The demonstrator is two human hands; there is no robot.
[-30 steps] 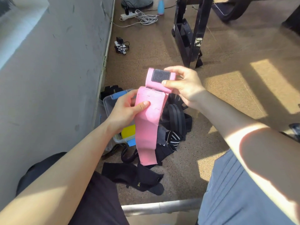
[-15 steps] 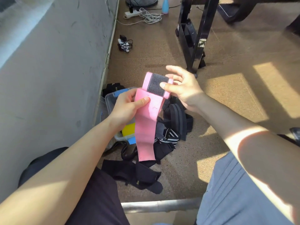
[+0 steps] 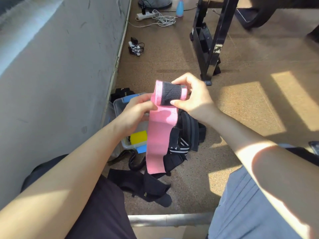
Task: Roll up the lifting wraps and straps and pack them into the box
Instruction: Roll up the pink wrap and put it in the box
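A pink lifting wrap hangs between my hands, its top end rolled with a dark velcro patch facing me. My right hand pinches that rolled end between thumb and fingers. My left hand grips the wrap's left edge just under the roll. Below them on the floor sits a clear plastic box with blue latches, holding a yellow roll. Black straps and wraps lie piled to the right of the box, and a black wrap lies nearer me.
A grey wall runs along the left. A black metal frame leg stands on the floor ahead. A power strip with white cable, a charger and a blue bottle lie farther off. A metal bar crosses near my knees.
The rolled end of the pink wrap has grown thicker and the hanging tail shorter. My right hand's fingers have curled around the roll, and my left hand has slid up close beneath it.
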